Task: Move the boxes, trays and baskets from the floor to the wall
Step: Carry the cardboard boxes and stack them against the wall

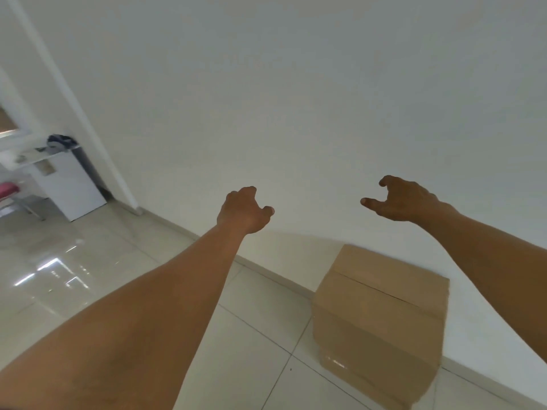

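**A:** What's on the far left?
**B:** A small white cabinet point(71, 187).
**A:** Why are the hands up?
**B:** The left hand point(245, 211) and right hand point(405, 202) hold nothing. Their fingers point(387, 181) are loosely bent in the air.
**A:** And the box?
**B:** The brown cardboard box point(379, 309) sits on the shiny tiled floor point(118, 276), right against the white wall point(296, 113). I think that's its place.

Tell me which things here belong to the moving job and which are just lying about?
Part of the job: cardboard box, standing by the wall; left hand and right hand, both holding nothing.

Just lying about: white cabinet at the left; dark bundle on top of it; pink seat at the far left.
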